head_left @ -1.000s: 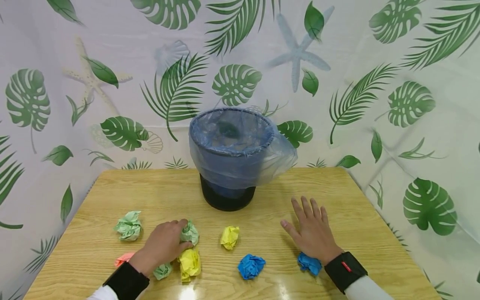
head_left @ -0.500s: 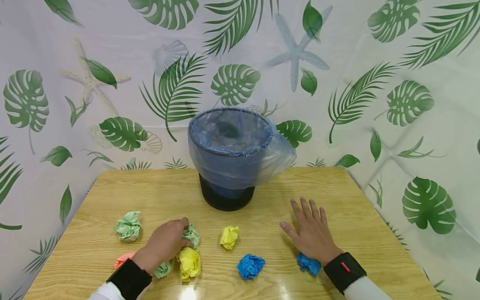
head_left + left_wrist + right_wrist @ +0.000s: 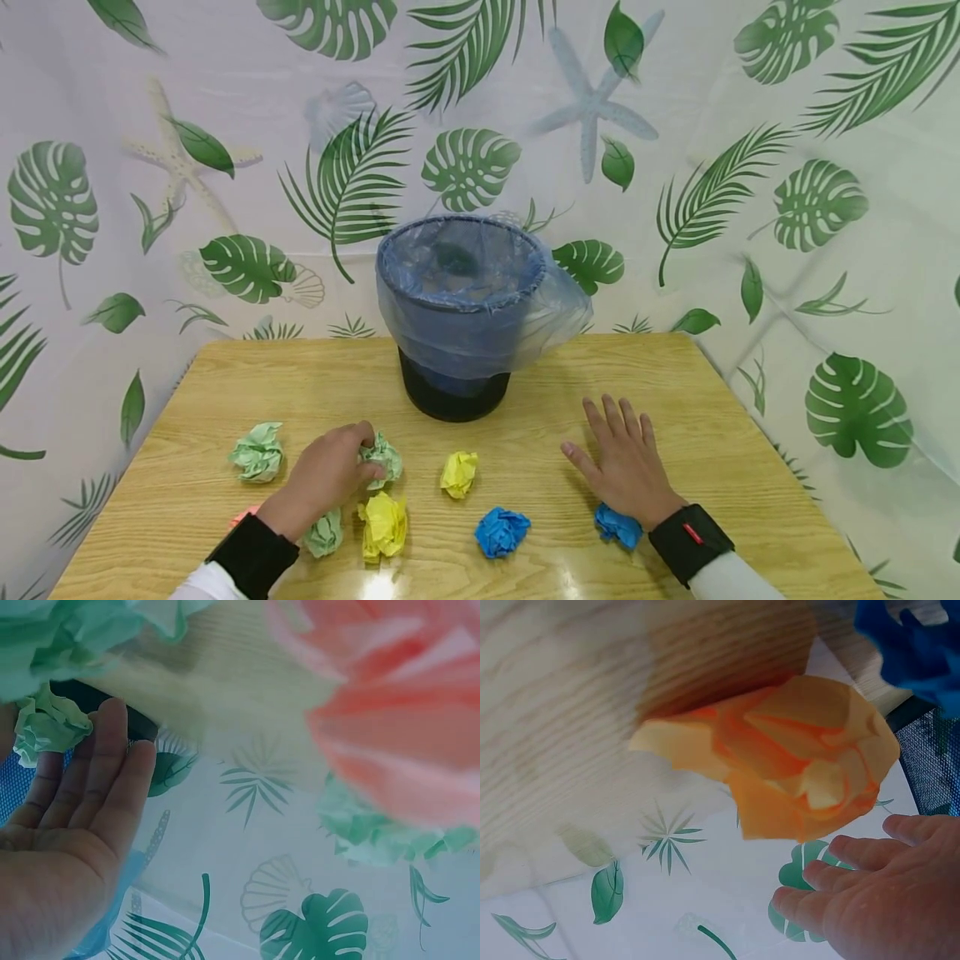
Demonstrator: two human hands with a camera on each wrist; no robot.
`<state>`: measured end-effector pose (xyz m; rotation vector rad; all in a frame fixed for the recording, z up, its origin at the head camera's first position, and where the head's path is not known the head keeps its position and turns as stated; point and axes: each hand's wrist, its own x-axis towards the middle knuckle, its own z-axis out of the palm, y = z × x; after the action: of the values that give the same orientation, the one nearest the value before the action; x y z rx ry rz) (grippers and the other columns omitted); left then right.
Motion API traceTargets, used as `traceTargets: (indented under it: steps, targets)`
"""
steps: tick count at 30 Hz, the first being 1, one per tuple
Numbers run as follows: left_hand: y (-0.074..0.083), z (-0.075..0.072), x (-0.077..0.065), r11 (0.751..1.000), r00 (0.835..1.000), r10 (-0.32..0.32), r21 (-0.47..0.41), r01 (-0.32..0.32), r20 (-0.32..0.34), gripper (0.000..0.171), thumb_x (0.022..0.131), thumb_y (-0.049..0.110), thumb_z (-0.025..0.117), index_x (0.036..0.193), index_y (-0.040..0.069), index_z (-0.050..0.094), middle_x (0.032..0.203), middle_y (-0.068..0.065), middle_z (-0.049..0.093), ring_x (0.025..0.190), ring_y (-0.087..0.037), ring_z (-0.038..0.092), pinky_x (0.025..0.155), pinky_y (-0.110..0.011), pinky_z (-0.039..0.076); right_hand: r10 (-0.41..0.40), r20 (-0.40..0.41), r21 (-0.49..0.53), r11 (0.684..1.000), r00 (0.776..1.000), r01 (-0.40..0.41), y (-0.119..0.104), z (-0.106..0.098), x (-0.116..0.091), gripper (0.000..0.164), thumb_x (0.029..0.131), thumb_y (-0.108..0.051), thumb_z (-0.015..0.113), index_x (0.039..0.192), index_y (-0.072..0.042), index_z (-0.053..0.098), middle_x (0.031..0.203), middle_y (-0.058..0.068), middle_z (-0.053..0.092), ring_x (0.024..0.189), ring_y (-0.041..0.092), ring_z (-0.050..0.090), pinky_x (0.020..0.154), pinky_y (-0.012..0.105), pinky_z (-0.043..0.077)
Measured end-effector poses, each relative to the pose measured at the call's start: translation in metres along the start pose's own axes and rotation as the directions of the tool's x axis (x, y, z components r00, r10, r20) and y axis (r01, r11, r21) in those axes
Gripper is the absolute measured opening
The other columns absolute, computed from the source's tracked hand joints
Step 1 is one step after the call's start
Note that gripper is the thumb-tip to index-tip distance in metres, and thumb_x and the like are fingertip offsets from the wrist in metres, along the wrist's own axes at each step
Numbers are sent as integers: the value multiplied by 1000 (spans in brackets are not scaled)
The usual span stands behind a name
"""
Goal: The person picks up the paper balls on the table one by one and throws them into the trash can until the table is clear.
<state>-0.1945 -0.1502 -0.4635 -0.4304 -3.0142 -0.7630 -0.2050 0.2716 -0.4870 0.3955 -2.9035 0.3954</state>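
Observation:
My left hand (image 3: 327,473) pinches a crumpled light green paper ball (image 3: 385,460) between thumb and fingers at the middle left of the table; the left wrist view shows this same green ball (image 3: 51,727) at the fingertips. Just below it lies a larger yellow paper ball (image 3: 384,527), and another green ball (image 3: 325,533) sits beside the wrist. My right hand (image 3: 630,467) is spread palm down on the right side, fingers straight, holding nothing. A blue paper ball (image 3: 618,526) shows partly from under that wrist. In the right wrist view an orange paper ball (image 3: 802,761) is near the hand.
A dark waste bin (image 3: 453,400) lined with a translucent blue bag (image 3: 457,333) stands at the table's back. Around lie a smaller yellow ball (image 3: 459,474), a blue ball (image 3: 502,532), a green ball (image 3: 257,452) and a pink ball (image 3: 397,742), mostly hidden by the left arm in the head view.
My left hand has drawn the green ball slightly up from the yellow ball below it, which has shifted a little to the right. The right hand has stayed put.

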Motion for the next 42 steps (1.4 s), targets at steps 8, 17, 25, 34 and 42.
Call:
traceTargets:
  steps: [8, 17, 25, 34, 42]
  targets:
    - [7, -14, 2, 997, 989, 69, -12, -71, -134, 31, 86, 18, 86, 106, 5, 66, 97, -7, 67, 73, -14, 57, 62, -31, 50, -10, -5, -7, 1000, 1000, 10, 2, 1, -1, 79, 104, -60, 47, 161, -7, 33, 162, 30, 28, 150, 54, 17, 119, 73, 9]
    - [18, -36, 9, 985, 929, 161, -10, -174, -332, 29, 89, 15, 82, 110, 4, 66, 99, -9, 67, 88, -28, 66, 71, -38, 56, -21, -9, -10, 1000, 1000, 20, 2, 1, -2, 77, 104, -59, 48, 159, -6, 36, 161, 31, 31, 150, 54, 18, 120, 72, 9]
    - [32, -65, 22, 957, 841, 268, 33, -287, -469, 32, 90, 16, 81, 113, 2, 64, 102, -12, 65, 91, -29, 65, 74, -40, 57, -18, 6, -16, 1000, 1000, 18, 4, 0, -3, 78, 104, -60, 47, 159, -6, 37, 161, 30, 30, 151, 54, 16, 120, 72, 7]
    - [53, -94, 40, 924, 696, 356, 122, -363, -624, 37, 87, 18, 85, 112, -1, 64, 97, -15, 65, 88, -32, 63, 73, -41, 53, -24, 1, -1, 1000, 1000, 24, 3, 2, -4, 78, 104, -61, 46, 160, -8, 36, 161, 31, 29, 151, 55, 14, 121, 70, 6]
    - [76, -113, 57, 918, 624, 363, 152, -366, -692, 37, 89, 25, 83, 113, -1, 69, 97, -16, 69, 88, -35, 60, 78, -49, 49, -25, -1, -8, 1000, 1000, 25, 1, 2, -2, 78, 104, -62, 45, 160, -8, 36, 162, 30, 28, 151, 54, 14, 122, 69, 6]
